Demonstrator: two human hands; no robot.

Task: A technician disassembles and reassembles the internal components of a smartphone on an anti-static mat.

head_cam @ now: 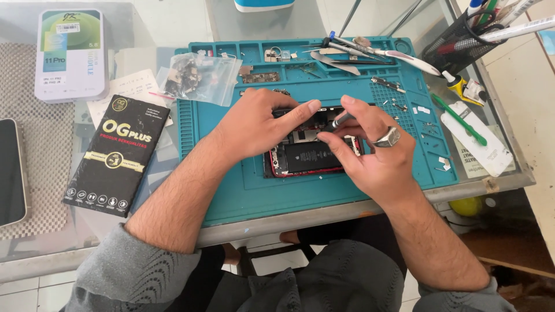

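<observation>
An opened red phone (309, 157) with its black battery showing lies on the teal work mat (243, 190). My left hand (257, 124) rests on the phone's upper left part, index finger stretched across its top edge. My right hand (373, 147), wearing a ring, pinches a thin screwdriver (342, 119) whose tip points down into the phone's upper inside. The top of the phone is partly hidden under both hands.
A clear bag of small parts (199, 78) lies at the mat's upper left, tweezers and tools (358, 52) along its top. A black box (115, 156), a white box (70, 55), a phone (11, 170) lie left. A mesh pen holder (462, 37) stands right.
</observation>
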